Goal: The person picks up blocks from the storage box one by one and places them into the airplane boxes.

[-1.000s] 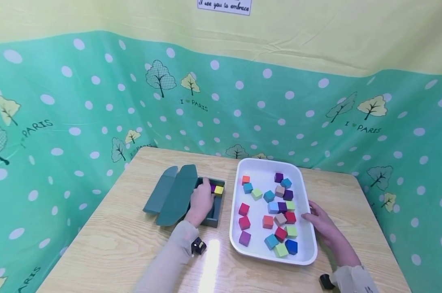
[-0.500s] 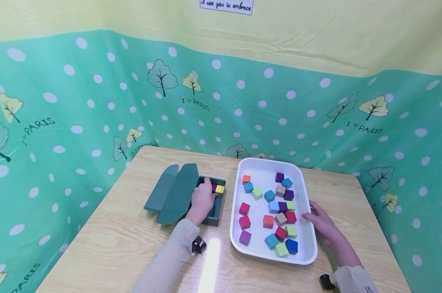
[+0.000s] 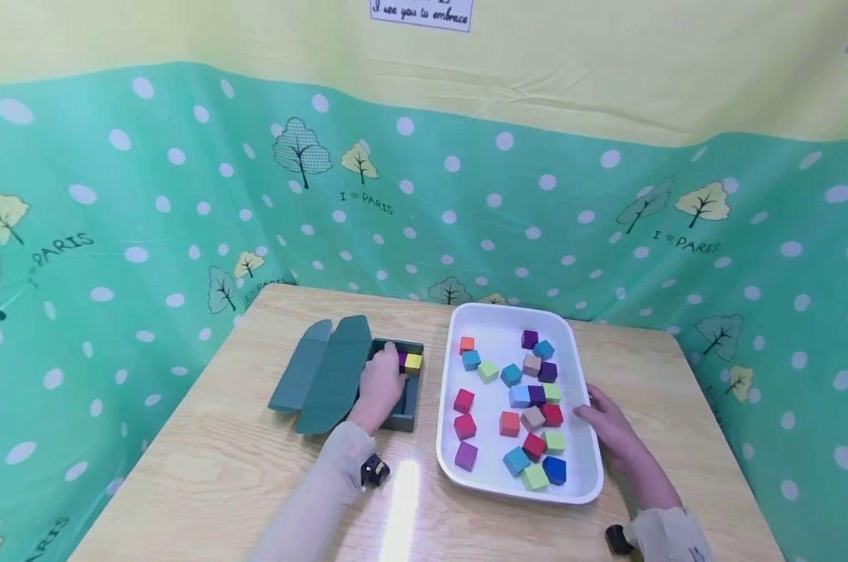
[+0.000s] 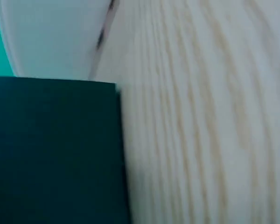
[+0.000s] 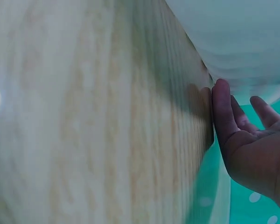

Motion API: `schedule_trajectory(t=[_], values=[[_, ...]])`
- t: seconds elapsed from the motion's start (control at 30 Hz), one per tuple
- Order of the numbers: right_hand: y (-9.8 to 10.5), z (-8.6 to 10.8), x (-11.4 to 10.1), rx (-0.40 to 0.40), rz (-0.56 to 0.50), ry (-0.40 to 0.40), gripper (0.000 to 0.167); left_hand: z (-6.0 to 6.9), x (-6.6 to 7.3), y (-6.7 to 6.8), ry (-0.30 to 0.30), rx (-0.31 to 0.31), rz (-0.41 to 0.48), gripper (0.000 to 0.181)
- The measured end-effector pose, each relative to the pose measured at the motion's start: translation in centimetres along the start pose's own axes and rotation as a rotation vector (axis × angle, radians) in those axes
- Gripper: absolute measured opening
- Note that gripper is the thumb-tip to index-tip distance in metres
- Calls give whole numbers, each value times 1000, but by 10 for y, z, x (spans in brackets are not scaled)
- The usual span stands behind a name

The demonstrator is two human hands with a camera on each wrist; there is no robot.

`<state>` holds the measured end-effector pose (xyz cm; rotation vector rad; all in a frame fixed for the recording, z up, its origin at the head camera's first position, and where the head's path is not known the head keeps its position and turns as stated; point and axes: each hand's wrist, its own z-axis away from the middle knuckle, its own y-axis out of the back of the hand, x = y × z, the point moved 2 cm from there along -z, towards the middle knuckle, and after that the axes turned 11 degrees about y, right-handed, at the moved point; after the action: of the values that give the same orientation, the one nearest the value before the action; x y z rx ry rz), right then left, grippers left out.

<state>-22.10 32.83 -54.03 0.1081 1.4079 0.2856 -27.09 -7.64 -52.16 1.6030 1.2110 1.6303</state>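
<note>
In the head view, my left hand (image 3: 380, 388) reaches down into a dark green box (image 3: 409, 406), covering its left part. A purple cube (image 3: 402, 360) and a yellow cube (image 3: 413, 363) lie inside at the far end, right beside the fingers. Its fingertips are hidden, so whether they pinch a cube cannot be told. At the right side of a white tray (image 3: 515, 489), my right hand (image 3: 612, 428) holds the rim with its thumb over the edge. The right wrist view has its fingers (image 5: 222, 105) against the tray's outer wall.
Loose cubes in several colours, among them a blue cube (image 3: 555, 470) and an orange cube (image 3: 509, 424), lie scattered in the tray. The box's lid flaps (image 3: 334, 375) spread out to the left. A patterned curtain (image 3: 424, 203) hangs behind the wooden table (image 3: 206, 468).
The head view has shifted slightly, so everything appears a little farther left. Both hands keep their places at the box and at the tray, and the visible cubes stay put.
</note>
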Motion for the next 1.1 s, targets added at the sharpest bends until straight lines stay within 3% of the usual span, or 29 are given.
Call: schedule_trajectory(t=[0.1, 0.27, 0.37, 0.47, 0.57, 0.7, 0.87, 0.97, 1.1], values=[[2, 3, 0, 23, 10, -16, 76, 6, 3, 11, -15, -13, 69, 36], [6, 7, 1, 36, 5, -21, 74, 13, 16, 52, -12, -72, 176, 31], [10, 8, 1, 46, 27, -6, 72, 11, 36, 72, -32, -150, 205, 30], [14, 10, 0, 50, 51, 4, 71, 6, 65, 79, -73, -244, 218, 30], [17, 12, 0, 56, 60, 6, 71, -2, 97, 70, -118, -334, 213, 31], [19, 16, 1, 60, 57, 8, 70, -10, 133, 41, -189, -448, 192, 30], [17, 15, 2, 72, 38, -7, 69, -10, 163, 6, -241, -530, 136, 31], [12, 8, 2, 73, 20, 9, 69, -9, 169, -12, -214, -504, 70, 31], [2, 2, 1, 66, 22, 31, 69, -4, 170, -32, -164, -408, -104, 28]])
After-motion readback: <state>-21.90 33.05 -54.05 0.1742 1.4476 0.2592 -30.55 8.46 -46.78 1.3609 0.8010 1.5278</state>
